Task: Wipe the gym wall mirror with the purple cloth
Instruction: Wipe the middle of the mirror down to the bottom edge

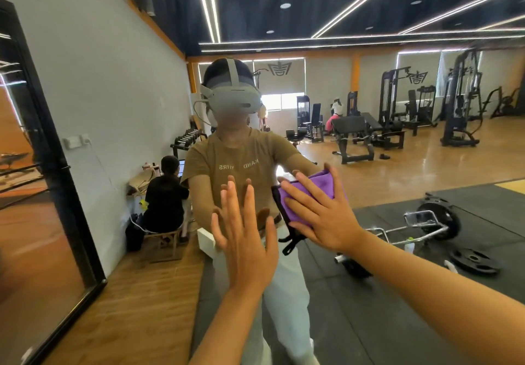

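Observation:
The gym wall mirror (369, 80) fills nearly the whole view and reflects me and the gym behind me. My right hand (321, 211) lies flat with spread, straight fingers on the purple cloth (318, 187), pressing it against the glass at chest height, right of centre. The folded cloth has a black edge and a black strap hanging below it. My left hand (244, 239) rests open on the glass just left of the cloth, fingers straight and pointing up, holding nothing. Both hands meet their reflections in the mirror.
A second black-framed mirror (42, 143) leans against the white wall at the left. Reflected in the glass are a seated person (164, 194) at a laptop, a barbell (420, 225) with weight plates on black mats, and several gym machines (397, 103) on a wooden floor.

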